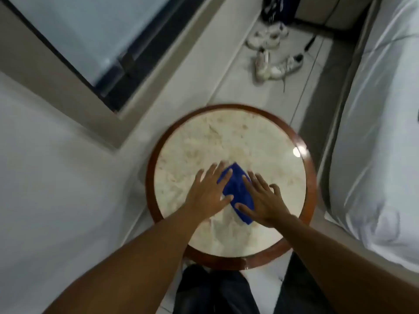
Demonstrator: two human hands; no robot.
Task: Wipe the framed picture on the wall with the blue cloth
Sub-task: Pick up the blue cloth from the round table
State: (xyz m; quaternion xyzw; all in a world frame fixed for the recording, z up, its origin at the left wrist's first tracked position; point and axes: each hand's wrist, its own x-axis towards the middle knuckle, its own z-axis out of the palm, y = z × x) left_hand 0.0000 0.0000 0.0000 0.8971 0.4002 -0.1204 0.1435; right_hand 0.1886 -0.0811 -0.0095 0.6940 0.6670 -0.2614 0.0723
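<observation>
A blue cloth (235,189) lies crumpled on a round marble-topped table (226,139) with a reddish wooden rim. My left hand (208,193) rests flat on the cloth's left edge with its fingers spread. On the right edge my right hand (265,200) lies flat, also with spread fingers. Neither hand grips the cloth. A dark-framed glass panel (74,37) sits on the wall at the upper left, far from both hands; whether it is the picture I cannot tell.
A bed with white sheets (381,155) runs along the right side, close to the table. Several white shoes (272,57) and a dark bag (278,7) lie on the tiled floor beyond the table. A white wall fills the left.
</observation>
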